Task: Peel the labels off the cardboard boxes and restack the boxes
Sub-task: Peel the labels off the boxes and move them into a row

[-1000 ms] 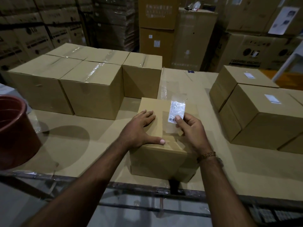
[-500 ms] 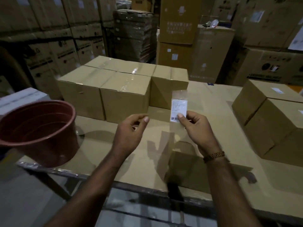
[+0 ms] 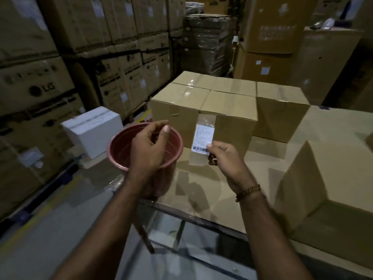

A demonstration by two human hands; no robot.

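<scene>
Since the earlier frame, both hands had swung left toward the red bucket (image 3: 123, 150). The right hand (image 3: 224, 156) pinched the peeled label (image 3: 202, 141) by its lower corner, fingers clamped on its clear tape. The left hand (image 3: 150, 146) hovered over the bucket, fingers loosely curled, holding nothing. Sticky tape could cling to the fingers and miss the bucket. Stacked cardboard boxes (image 3: 203, 102) stood behind on the tabletop (image 3: 201, 190).
</scene>
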